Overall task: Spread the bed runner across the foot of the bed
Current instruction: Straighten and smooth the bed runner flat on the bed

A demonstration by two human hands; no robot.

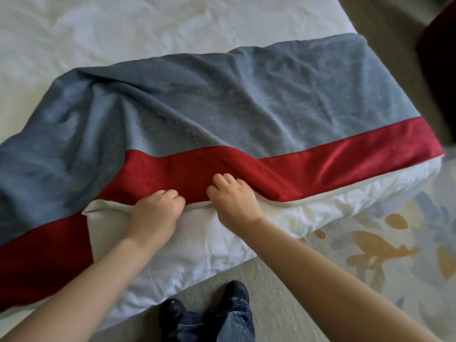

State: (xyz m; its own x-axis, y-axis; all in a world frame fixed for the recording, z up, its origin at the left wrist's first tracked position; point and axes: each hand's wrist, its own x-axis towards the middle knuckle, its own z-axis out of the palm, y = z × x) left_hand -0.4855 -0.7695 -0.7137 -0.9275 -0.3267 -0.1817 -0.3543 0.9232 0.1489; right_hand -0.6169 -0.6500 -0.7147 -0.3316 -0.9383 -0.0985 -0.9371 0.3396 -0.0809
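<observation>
Gripping the near hem, both hands work at the middle of the bed runner [222, 99], which lies across the foot of the bed [74, 25] on top of the white duvet [197, 248]. The left hand [158, 208] and right hand [233, 197] sit close together without touching, each with fingers curled onto the edge of the red band [345, 154].

The right half looks nearly settled: the band runs straight towards the bed's corner and hangs over it. The left half does not. There the grey panel [86, 114] is bunched into deep folds, and the band kinks and drops over the side at an angle.

The main risk comes from the grip itself. With both hands so near each other, a pull towards the person would likely drag only the centre, bowing the hem and deepening the kink instead of straightening it. A hard tug could also slide the whole runner off the foot towards the carpet [370, 243], since much of the left end already hangs low.

The duvet beneath is soft and creased. Pulling the runner across it may rumple it further, or lift its edge if the fingers have caught it along with the hem; whether they have cannot be told.

Smoothing outward to the left seems the safer course.
</observation>
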